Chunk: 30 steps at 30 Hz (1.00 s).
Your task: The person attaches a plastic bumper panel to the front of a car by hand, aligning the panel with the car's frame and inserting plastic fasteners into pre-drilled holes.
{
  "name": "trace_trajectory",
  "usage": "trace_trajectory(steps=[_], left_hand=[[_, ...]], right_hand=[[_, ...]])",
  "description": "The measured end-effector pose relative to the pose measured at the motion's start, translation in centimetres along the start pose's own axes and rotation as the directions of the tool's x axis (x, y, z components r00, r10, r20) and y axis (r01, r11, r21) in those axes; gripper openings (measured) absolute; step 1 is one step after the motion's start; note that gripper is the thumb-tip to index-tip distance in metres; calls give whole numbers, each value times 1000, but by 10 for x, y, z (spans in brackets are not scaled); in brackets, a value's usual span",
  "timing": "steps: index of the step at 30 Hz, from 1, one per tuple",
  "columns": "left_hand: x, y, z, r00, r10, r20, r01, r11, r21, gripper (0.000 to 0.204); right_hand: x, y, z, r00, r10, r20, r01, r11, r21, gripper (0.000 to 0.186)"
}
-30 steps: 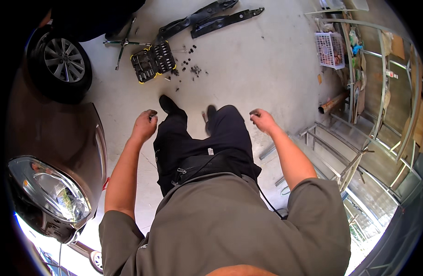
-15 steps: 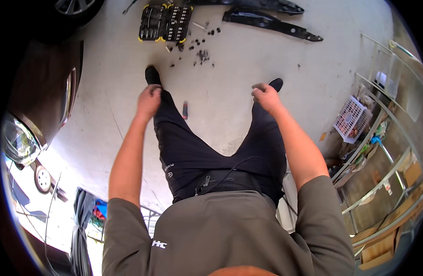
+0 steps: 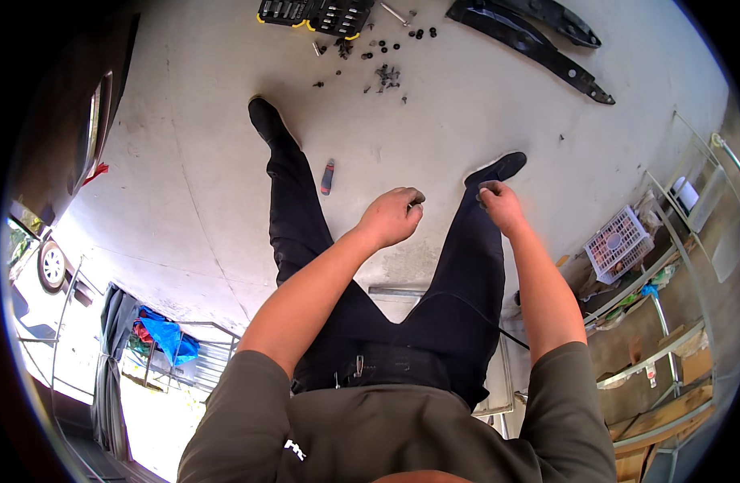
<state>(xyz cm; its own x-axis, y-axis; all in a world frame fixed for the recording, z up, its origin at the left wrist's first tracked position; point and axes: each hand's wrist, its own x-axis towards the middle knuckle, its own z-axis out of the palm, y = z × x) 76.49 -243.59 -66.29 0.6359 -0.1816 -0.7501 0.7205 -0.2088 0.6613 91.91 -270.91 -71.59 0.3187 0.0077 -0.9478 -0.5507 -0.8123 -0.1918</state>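
Observation:
My left hand hangs in front of my body between my legs, fingers loosely bent and thumb apart from them, with no object visible in it. Above my right knee is my right hand, its fingers curled in and nothing showing between them. Neither hand touches the other. On the floor beside my left leg lies a screwdriver with a red and grey handle, the thing nearest my left hand. Farther off, small black clips are scattered, and a black socket set case with yellow corners lies opened out.
Long black plastic trim panels lie at the far right. A silver ratchet-like tool is near the case. A dark car stands on the left. On the right are a metal rack and a white plastic basket.
My left hand has swung from beside my left knee to the right, between my legs. My right hand is lower and slightly right. The view has shifted, and the tool case sits nearer the top edge.

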Motion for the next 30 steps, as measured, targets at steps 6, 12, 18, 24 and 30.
trace_trajectory(steps=[6,12,18,24,30], left_hand=[[-14,-70,0,975,-103,-196,71,984,-166,35],[-99,-75,0,999,-45,9,45,997,-69,23],[-176,-9,7,913,222,343,-219,975,-48,19],[-184,14,23,828,77,555,-5,991,-130,29],[-165,38,18,728,-77,681,89,996,17,49]], right_hand=[[46,-61,122,985,-97,145,128,967,-222,32],[27,-97,165,918,-89,387,170,969,-180,34],[37,-86,102,977,-18,212,89,941,-327,34],[28,-95,62,987,43,157,-14,983,-182,35],[19,-72,55,984,-10,178,25,996,-85,34]])
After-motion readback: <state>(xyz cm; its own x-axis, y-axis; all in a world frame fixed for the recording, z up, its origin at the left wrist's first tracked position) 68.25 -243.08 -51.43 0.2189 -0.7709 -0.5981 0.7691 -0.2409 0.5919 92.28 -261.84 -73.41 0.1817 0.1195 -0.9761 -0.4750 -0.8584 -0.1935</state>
